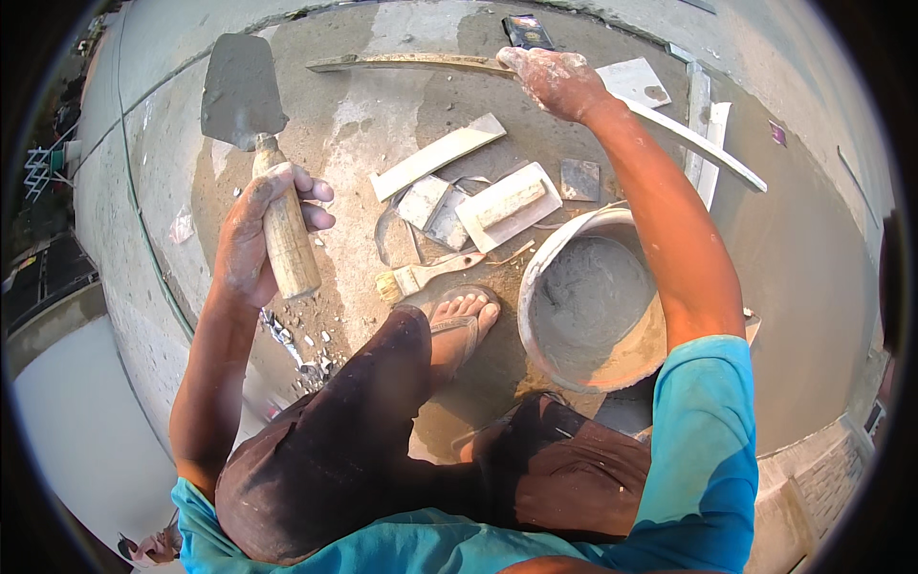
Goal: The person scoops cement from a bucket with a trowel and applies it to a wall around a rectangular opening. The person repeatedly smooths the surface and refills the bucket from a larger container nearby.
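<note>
My left hand (258, 225) grips the wooden handle of a trowel (241, 91), its broad blade coated in grey mortar and pointing away from me. Some fingers curl only loosely past the handle. On the far side, my right hand (555, 81), smeared with pale mortar, is closed around a long wooden strip (411, 62) that runs out to both sides of the fist. Below my right forearm stands a round tub (537, 335) with wet grey mortar (588, 287) inside.
Between my arms lie a paintbrush (426, 275), a float with a wooden handle (512, 204), a pale board (440, 156) and a small grey square piece (579, 180). Rubble (311, 359) is scattered at left near a green hose (143, 225). A dark packet (526, 32) lies farther off.
</note>
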`<state>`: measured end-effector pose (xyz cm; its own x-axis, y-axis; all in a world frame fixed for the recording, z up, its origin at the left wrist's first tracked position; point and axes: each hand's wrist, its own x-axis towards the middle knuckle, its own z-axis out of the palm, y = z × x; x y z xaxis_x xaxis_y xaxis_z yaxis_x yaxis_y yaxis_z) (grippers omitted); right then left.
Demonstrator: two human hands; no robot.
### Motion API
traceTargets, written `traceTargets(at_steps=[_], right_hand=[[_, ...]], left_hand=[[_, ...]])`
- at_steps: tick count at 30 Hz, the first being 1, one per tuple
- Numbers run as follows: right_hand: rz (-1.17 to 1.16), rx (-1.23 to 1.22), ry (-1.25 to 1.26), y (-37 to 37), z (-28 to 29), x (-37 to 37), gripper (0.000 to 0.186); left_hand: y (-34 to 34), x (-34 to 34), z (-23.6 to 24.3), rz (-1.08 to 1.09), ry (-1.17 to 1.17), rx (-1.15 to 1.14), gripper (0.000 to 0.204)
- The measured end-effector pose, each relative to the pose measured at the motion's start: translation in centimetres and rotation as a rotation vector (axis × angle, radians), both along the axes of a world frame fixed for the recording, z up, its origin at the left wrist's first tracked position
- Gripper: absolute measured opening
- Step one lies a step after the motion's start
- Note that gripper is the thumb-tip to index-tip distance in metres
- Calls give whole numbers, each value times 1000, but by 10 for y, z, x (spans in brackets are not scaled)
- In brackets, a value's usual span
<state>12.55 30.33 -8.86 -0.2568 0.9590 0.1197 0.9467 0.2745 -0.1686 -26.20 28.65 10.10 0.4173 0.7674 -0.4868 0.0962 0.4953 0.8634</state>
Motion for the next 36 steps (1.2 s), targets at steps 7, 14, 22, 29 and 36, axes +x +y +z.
traceTargets(at_steps=[7,14,22,29,36], right_hand=[[-80,185,65,49,-24,-44,44],[-130,-726,1410,-78,151,-82,45],[-437,-171,1572,-261,211,-60,39],[-666,-237,601,-428,239,-38,45],[-712,-921,-302,-366,272,-35,41]], left_hand=[[-1,-26,-19,10,127,56,34],[-9,62,-42,-225,54,495,44],[-82,189,-49,-886,-242,832,80],[-50,159,-89,-1016,444,406,55],[-84,183,-105,-1078,309,112,50]])
